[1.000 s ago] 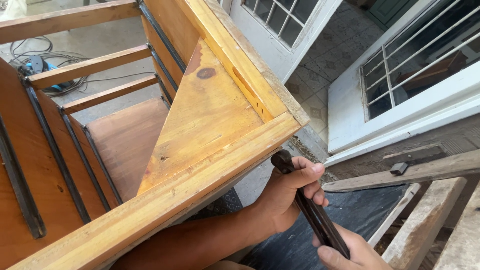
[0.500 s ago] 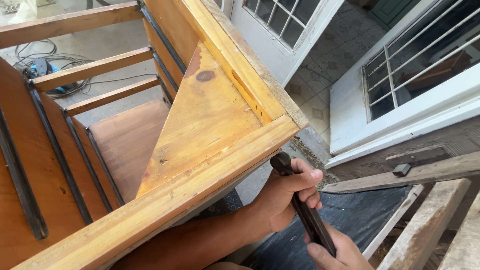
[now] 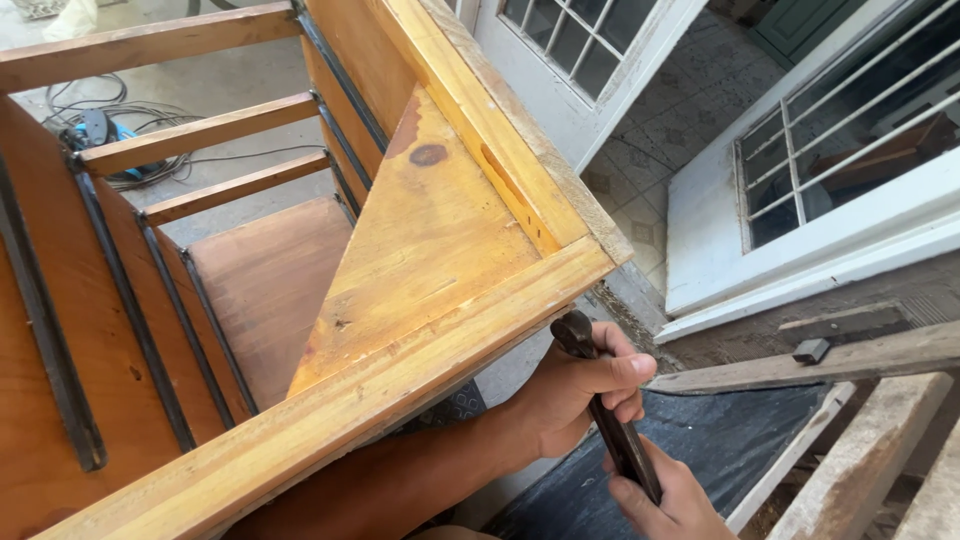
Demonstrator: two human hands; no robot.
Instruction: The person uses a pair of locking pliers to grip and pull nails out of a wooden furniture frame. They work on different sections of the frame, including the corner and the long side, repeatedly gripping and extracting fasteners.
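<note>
Across the left and centre: wooden frame (image 3: pixel 400 330), orange-varnished, tipped at an angle, with a triangular corner panel (image 3: pixel 430 250) and side slats (image 3: pixel 200 135). Dark metal strips (image 3: pixel 50 340) run along the inner boards. Behind on the right, a white door (image 3: pixel 590 70) with glass panes and a white barred window (image 3: pixel 830 140) over a tiled floor. Lower right, bare planks (image 3: pixel 860 460) with a dark sheet (image 3: pixel 740 430) under them. Top left, cables (image 3: pixel 120 130) on the concrete.

Under the frame's near corner: dark bar (image 3: pixel 610 410), its head touching the underside of the frame edge, shaft slanting down to the right. Left hand (image 3: pixel 580 395) wrapped tight round the bar's upper part, just below the head. Right hand (image 3: pixel 665 500) closed round its lower end, partly cut off by the picture edge.
</note>
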